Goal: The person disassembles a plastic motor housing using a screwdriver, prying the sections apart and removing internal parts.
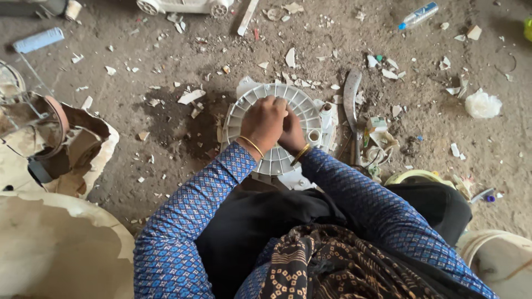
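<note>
We grip the round white ribbed plastic disc: left hand and right hand clenched at its centre; disc intact.

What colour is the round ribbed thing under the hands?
The round ribbed disc is white or pale grey plastic, a bit dusty. It shows best in the head view.

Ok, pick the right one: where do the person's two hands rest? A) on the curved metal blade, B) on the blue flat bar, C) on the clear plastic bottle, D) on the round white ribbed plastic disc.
D: the left hand and right hand sit together on top of the round white ribbed plastic disc lying on the dirt floor; the other items lie apart, untouched.
</note>
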